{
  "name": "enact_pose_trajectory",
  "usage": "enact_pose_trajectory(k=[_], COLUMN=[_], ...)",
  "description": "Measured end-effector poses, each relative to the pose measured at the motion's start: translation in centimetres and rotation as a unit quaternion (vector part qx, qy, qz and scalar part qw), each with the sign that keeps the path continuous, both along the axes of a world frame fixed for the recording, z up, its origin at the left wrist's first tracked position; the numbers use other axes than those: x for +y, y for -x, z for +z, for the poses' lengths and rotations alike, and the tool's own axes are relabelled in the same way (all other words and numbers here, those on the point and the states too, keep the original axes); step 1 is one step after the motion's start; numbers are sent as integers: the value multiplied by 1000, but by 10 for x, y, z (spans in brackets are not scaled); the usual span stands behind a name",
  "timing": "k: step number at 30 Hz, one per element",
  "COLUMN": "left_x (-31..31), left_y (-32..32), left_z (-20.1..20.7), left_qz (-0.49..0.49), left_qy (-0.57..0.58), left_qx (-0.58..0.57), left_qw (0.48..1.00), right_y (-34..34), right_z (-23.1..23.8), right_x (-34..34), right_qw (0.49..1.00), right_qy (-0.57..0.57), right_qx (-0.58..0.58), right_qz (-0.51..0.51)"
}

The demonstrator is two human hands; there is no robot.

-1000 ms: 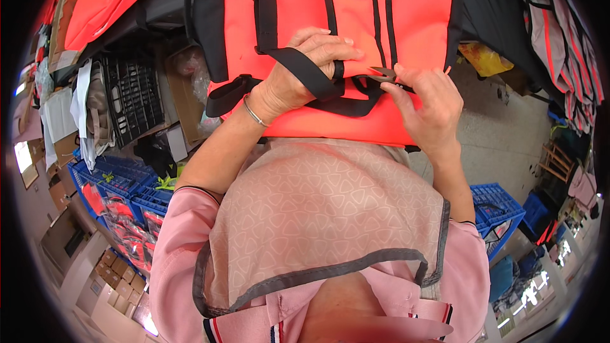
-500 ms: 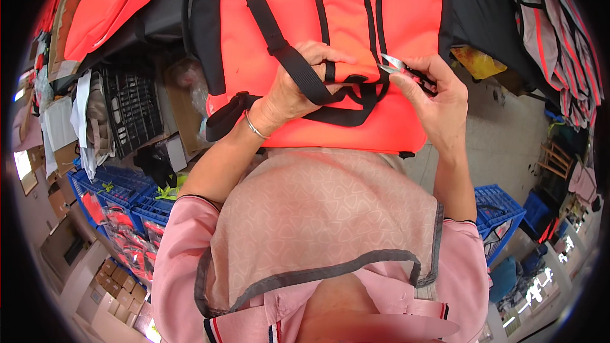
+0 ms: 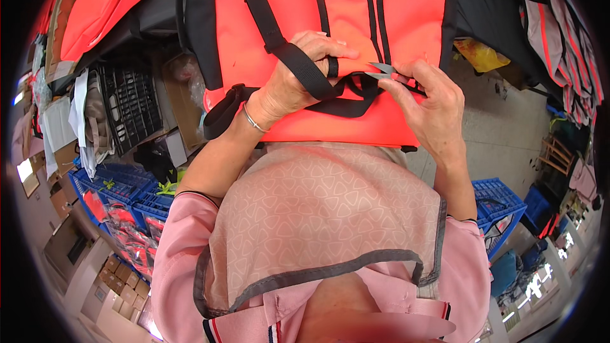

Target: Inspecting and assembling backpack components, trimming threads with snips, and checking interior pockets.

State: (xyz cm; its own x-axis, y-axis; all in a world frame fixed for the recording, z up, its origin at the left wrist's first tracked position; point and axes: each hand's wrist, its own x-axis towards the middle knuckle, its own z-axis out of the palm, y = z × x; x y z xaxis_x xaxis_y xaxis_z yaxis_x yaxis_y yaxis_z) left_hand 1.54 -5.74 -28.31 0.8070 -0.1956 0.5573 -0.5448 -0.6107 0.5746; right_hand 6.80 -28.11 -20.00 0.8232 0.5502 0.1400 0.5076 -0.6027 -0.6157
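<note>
My left hand (image 3: pixel 298 79) is clamped on a black woven strap (image 3: pixel 289 51) against the orange foam life vest (image 3: pixel 286 19) at twelve o'clock. At one o'clock, my right hand (image 3: pixel 432 111) pinches small metal thread snips (image 3: pixel 383 71).

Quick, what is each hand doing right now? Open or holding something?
Left hand: closed, gripping the black strap on the orange life vest.
Right hand: closed on small thread snips, blades pointing at the strap.
</note>
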Motion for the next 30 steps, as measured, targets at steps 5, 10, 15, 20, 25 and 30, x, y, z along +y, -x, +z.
enact_pose_trajectory(k=[5,10,15,20,25,30], left_x=[1,2,2,-5,-6,-7], left_y=[0,-3,0,3,2,0], left_z=[0,2,1,4,16,15], left_qz=[2,-14,-2,-4,9,8], left_qy=[-15,-7,-6,77,168,195], left_qx=[-10,-22,3,110,197,209], left_qw=[1000,1000,1000,991,966,958], right_y=[0,0,-1,-6,-32,-20], right_z=[-2,-3,-5,-16,-12,2], right_x=[-1,1,3,6,0,6], right_qw=[1000,1000,999,967,768,943], right_qy=[-7,-4,-14,-105,-364,-193], right_qx=[0,10,50,227,519,259], right_qz=[1,2,-7,-38,-92,-76])
